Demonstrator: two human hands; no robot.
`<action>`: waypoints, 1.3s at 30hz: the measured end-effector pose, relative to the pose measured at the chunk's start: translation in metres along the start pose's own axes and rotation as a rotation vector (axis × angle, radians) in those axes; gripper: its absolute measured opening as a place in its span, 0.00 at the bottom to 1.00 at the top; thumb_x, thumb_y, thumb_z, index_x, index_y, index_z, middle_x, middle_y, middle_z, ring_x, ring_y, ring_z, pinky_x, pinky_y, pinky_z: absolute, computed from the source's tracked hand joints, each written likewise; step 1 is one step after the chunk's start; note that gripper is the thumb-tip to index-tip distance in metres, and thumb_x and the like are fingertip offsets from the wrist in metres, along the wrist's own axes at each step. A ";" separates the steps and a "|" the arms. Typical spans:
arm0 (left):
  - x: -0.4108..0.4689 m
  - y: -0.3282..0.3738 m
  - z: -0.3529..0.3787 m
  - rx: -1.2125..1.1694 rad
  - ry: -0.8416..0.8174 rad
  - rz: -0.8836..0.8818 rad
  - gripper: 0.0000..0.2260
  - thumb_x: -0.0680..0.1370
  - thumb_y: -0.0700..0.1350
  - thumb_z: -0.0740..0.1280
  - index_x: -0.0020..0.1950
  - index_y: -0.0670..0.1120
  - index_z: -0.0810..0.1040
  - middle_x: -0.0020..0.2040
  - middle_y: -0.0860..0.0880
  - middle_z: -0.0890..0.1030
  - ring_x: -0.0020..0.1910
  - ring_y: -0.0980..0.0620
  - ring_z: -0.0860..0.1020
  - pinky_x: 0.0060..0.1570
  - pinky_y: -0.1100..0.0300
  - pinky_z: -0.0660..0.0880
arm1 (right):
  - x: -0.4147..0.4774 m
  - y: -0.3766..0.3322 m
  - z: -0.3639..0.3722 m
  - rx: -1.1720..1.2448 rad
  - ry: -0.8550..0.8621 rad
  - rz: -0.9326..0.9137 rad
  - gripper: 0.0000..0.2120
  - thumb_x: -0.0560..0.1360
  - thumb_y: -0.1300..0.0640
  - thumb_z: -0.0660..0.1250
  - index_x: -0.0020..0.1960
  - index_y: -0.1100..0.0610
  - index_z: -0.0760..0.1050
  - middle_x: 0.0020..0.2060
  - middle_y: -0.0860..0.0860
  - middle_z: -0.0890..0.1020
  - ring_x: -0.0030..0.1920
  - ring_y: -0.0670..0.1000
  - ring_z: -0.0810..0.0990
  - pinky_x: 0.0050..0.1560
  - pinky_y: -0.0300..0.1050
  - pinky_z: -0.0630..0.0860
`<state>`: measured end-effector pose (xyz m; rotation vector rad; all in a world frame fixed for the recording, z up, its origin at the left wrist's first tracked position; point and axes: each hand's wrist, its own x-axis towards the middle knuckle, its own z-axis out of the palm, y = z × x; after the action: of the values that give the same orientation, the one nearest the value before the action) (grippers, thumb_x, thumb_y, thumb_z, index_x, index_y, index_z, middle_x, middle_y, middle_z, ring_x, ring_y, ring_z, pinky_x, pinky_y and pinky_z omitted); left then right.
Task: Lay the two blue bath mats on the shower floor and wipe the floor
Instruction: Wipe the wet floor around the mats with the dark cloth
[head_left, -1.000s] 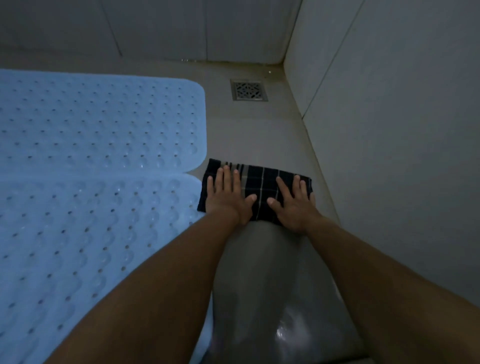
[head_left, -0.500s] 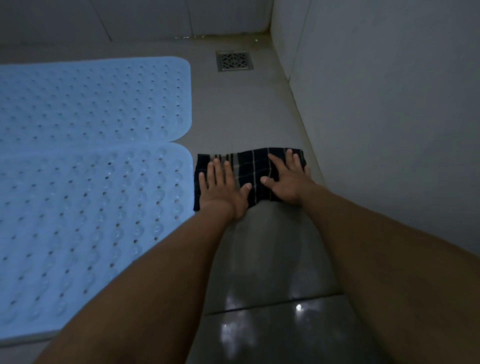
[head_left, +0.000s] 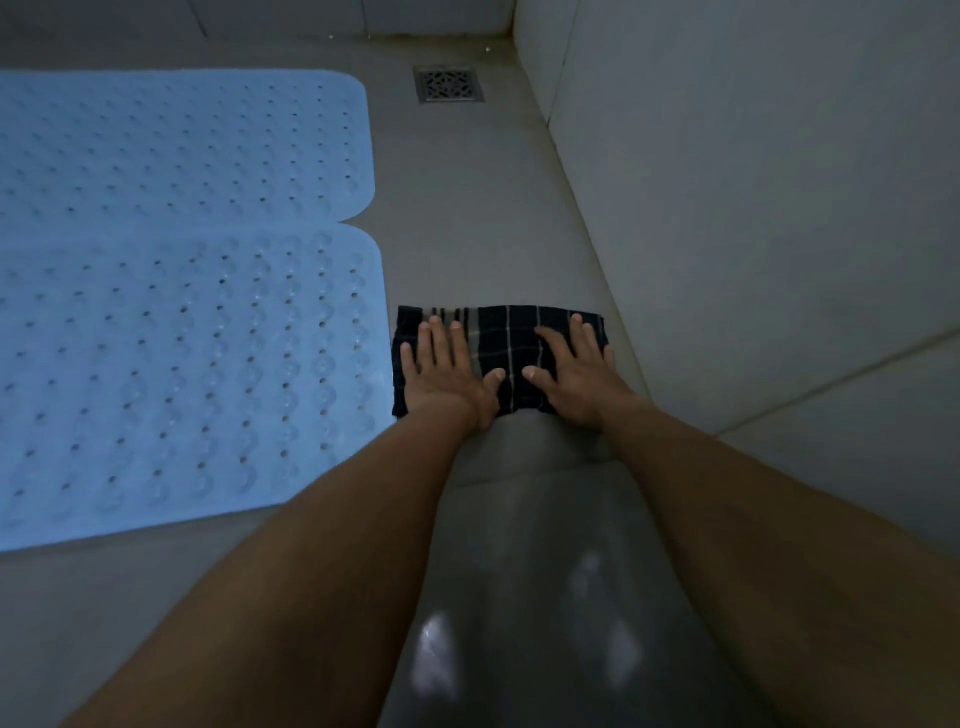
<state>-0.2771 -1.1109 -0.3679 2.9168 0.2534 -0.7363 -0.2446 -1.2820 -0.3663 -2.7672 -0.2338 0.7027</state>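
Note:
Two light blue bath mats lie flat side by side on the grey shower floor (head_left: 467, 223), the far mat (head_left: 171, 150) and the near mat (head_left: 176, 374), their long edges touching. To the right of the near mat lies a dark checked cloth (head_left: 511, 348), folded into a strip on the floor. My left hand (head_left: 447, 374) presses flat on its left half, fingers spread. My right hand (head_left: 576, 374) presses flat on its right half, close to the wall. Both forearms reach in from the bottom of the view.
A square metal drain (head_left: 449, 84) sits in the far corner of the floor. A tiled wall (head_left: 753, 208) rises along the right, close to the cloth. The floor nearest me (head_left: 519, 623) is darker and shiny with wet reflections.
Both hands have drawn the cloth back toward me along the strip between mat and wall, from level with the seam of the mats to beside the near mat.

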 end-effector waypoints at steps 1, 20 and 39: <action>-0.009 -0.001 0.005 0.002 0.002 -0.001 0.37 0.81 0.65 0.42 0.78 0.43 0.31 0.78 0.41 0.31 0.77 0.43 0.31 0.76 0.43 0.35 | -0.010 0.003 0.003 -0.033 -0.023 -0.008 0.32 0.81 0.36 0.51 0.80 0.43 0.43 0.79 0.55 0.34 0.78 0.54 0.33 0.76 0.57 0.35; -0.065 -0.045 0.022 0.000 0.095 0.327 0.30 0.79 0.53 0.62 0.79 0.48 0.57 0.80 0.38 0.53 0.79 0.38 0.50 0.76 0.42 0.52 | -0.056 -0.001 0.010 -0.171 -0.047 -0.075 0.29 0.84 0.49 0.55 0.81 0.45 0.47 0.80 0.57 0.44 0.80 0.58 0.43 0.76 0.60 0.50; -0.143 -0.063 0.026 0.230 0.251 0.467 0.16 0.82 0.49 0.55 0.64 0.41 0.70 0.62 0.38 0.76 0.57 0.38 0.79 0.45 0.50 0.74 | -0.128 -0.031 0.029 -0.044 -0.145 -0.049 0.19 0.84 0.53 0.57 0.74 0.54 0.67 0.73 0.59 0.69 0.73 0.61 0.66 0.69 0.52 0.66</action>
<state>-0.4254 -1.0719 -0.3273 3.0913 -0.5099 -0.3443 -0.3726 -1.2743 -0.3244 -2.7431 -0.3496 0.8972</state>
